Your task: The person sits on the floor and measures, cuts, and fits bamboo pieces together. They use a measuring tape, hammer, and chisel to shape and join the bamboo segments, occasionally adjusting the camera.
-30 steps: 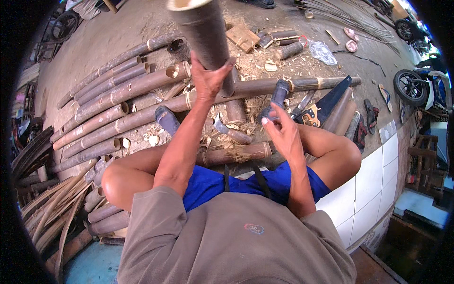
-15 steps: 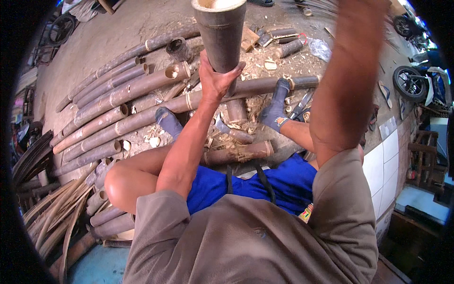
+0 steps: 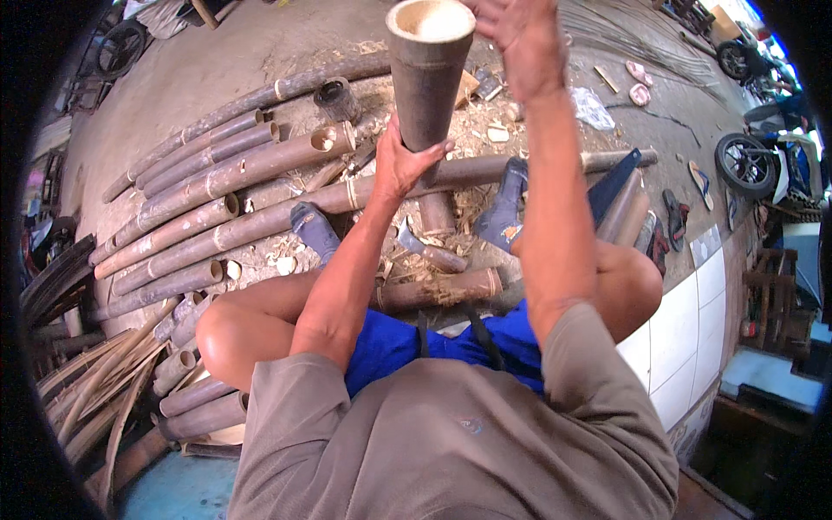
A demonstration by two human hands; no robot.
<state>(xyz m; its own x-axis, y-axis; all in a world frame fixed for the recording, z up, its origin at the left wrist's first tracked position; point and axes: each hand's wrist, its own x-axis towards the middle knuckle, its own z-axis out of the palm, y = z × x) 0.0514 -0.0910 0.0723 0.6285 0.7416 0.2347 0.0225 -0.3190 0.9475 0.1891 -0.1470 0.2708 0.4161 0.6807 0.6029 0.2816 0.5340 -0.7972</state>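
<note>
Head view: I have the left hand (image 3: 400, 160) wrapped around the lower end of a short bamboo tube (image 3: 427, 74), so that grip is closed on it. The tube stands nearly upright in the picture, its long axis running from 6 o'clock at the palm to 12 o'clock at the open mouth, which faces up toward the camera and shows a pale hollow inside. From the left grip, then, the whole free length of the tube lies at 12 o'clock.

The right hand (image 3: 518, 39) is raised beside the mouth of the tube, at about 3 o'clock from it, near but not touching as far as I can see. Its fingers are spread and hold nothing, so I call that grip open. Of the two hands it is the nearer to the open end; the left is the nearer to the base.

Below the tube, on the floor (image 3: 260, 52), long bamboo poles (image 3: 217, 186) lie side by side, running from 8 o'clock to 2 o'clock, with chips and offcuts around them. A short bamboo piece (image 3: 438, 289) lies crosswise between my knees at 6 o'clock from the left hand. My feet in dark shoes (image 3: 314, 230) rest among the poles. A wheel (image 3: 744, 163) shows at the far right rim
</note>
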